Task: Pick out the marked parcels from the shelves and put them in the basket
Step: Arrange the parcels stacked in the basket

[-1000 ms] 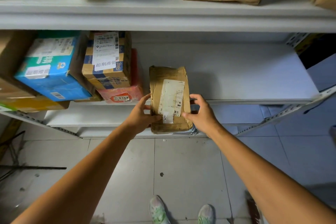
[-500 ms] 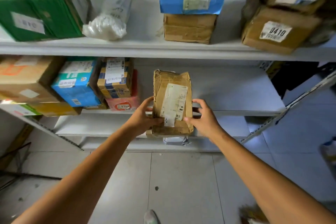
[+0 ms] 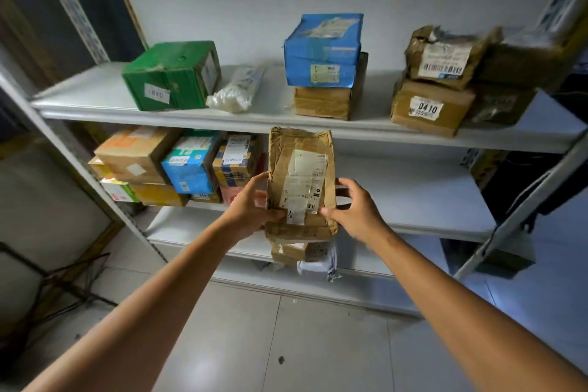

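— Where is the parcel at this moment?

— The brown paper parcel (image 3: 300,181) is in the air in front of the shelves. It stands upright, with its printed label (image 3: 305,184) turned to the person. Its top edge now overlaps the front edge of the upper shelf (image 3: 191,118). Half a second ago it ended below that edge.

— So it is higher than before?

— Higher against the shelves, yes, and the view has also tilted up. One second ago only the bottoms of the things on the upper shelf were seen. Now the green box (image 3: 171,76), the blue box (image 3: 323,51) on a brown carton (image 3: 321,102), and the box marked 0410 (image 3: 429,108) are seen whole.

— And the hands?

— The left hand (image 3: 251,210) grips the lower left edge, thumb on the front and fingers behind, as in both earlier frames. The right hand (image 3: 356,210) holds the lower right edge. Its thumb presses on the front beside the label. Its fingers curl round the right side, but more spread than before. Whether the fingertips touch the back cannot be told.

— Is there something under the parcel?

— Just below it, a smaller brown packet (image 3: 288,251) and a pale plastic mailer (image 3: 318,261) show more than before. What holds them is hidden.

— Does the parcel rest on a shelf?

— No. The middle shelf (image 3: 413,188) lies behind it, and only the two hands carry it.
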The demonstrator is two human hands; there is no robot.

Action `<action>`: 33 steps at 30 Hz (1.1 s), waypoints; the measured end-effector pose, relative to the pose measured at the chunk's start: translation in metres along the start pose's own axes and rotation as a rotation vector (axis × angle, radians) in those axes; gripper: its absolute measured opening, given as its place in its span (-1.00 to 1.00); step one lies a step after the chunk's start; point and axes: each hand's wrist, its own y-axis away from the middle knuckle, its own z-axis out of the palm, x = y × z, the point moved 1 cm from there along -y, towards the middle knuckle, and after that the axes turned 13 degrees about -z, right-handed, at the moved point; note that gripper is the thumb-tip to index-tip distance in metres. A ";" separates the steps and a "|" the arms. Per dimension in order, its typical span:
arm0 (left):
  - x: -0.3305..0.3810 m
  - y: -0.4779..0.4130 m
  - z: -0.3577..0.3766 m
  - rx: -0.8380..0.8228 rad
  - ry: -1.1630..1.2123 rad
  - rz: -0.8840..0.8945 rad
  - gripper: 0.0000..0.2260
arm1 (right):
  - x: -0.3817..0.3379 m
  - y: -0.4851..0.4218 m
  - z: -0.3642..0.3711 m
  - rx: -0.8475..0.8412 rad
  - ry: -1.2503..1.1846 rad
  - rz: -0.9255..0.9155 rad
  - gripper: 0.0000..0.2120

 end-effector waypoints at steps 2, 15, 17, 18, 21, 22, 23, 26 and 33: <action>0.007 0.009 -0.004 0.028 -0.021 0.027 -0.19 | -0.011 0.000 -0.002 0.010 -0.005 -0.025 -0.36; 0.047 0.026 -0.007 0.188 -0.225 0.192 -0.12 | -0.044 -0.008 -0.025 0.091 -0.055 -0.045 -0.36; 0.050 0.027 -0.006 0.205 -0.267 0.217 -0.13 | -0.047 -0.008 -0.027 0.092 -0.052 -0.053 -0.36; 0.051 0.028 -0.006 0.211 -0.287 0.227 -0.13 | -0.048 -0.007 -0.028 0.096 -0.053 -0.056 -0.36; 0.056 0.030 -0.004 0.222 -0.328 0.250 -0.15 | -0.048 -0.005 -0.031 0.108 -0.053 -0.069 -0.38; 0.058 0.031 -0.004 0.220 -0.332 0.251 -0.15 | -0.049 -0.004 -0.032 0.111 -0.057 -0.076 -0.38; 0.059 0.033 -0.004 0.217 -0.335 0.254 -0.15 | -0.049 -0.004 -0.032 0.116 -0.060 -0.082 -0.38; 0.062 0.036 -0.005 0.209 -0.322 0.255 -0.15 | -0.052 -0.002 -0.032 0.120 -0.061 -0.099 -0.37; 0.062 0.038 -0.019 0.118 -0.173 0.218 -0.21 | -0.060 0.004 -0.026 0.144 0.000 -0.169 -0.31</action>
